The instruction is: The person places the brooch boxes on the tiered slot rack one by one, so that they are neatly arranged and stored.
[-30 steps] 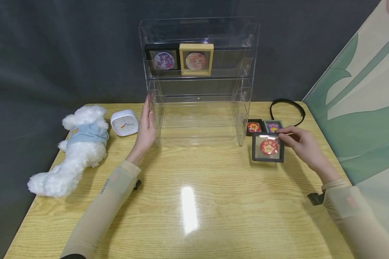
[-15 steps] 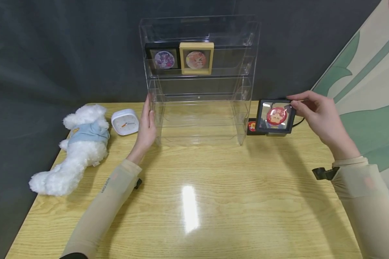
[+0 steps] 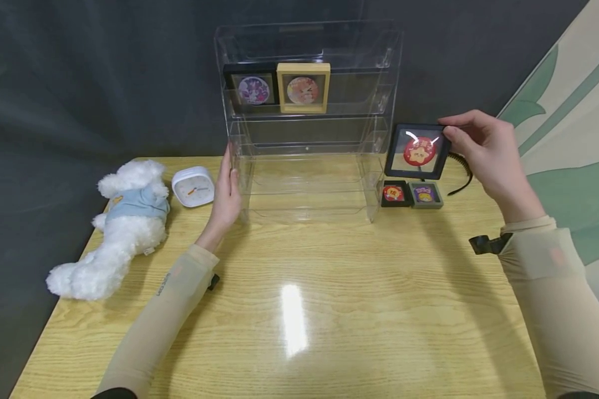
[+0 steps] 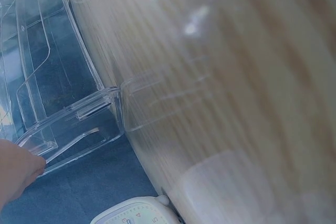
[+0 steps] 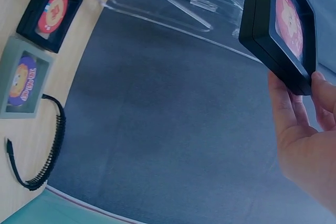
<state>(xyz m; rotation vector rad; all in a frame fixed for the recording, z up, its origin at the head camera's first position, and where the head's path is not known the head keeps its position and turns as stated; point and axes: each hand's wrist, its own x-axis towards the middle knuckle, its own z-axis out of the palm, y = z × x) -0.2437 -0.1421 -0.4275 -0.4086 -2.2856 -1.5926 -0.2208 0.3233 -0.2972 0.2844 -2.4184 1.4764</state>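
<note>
A clear plastic tiered display rack (image 3: 306,202) stands at the table's back. My left hand (image 3: 224,194) rests with straight fingers along its left side; in the left wrist view only part of that hand (image 4: 18,171) shows against the clear edge. At the rack's right, my right hand (image 3: 489,149) pinches the upper right corner of a black-framed display case (image 3: 399,149) between thumb and fingers. Inside it is a red round badge (image 3: 420,151) with a star character. The case is held upright in the air, above a small black case (image 3: 395,194) and a small grey case (image 3: 426,195).
On an upper tier stand a black-framed badge case (image 3: 252,91) and a yellow-framed one (image 3: 303,88). A white plush toy (image 3: 135,221) and a white clock (image 3: 193,187) sit left. A black coiled headband (image 3: 463,172) lies behind the grey case. Dark cloth (image 3: 80,83) hangs behind.
My right hand has lifted the black-framed case from in front of the small cases, up and back, then slightly left toward the rack. The left hand has stayed at the rack's side.
</note>
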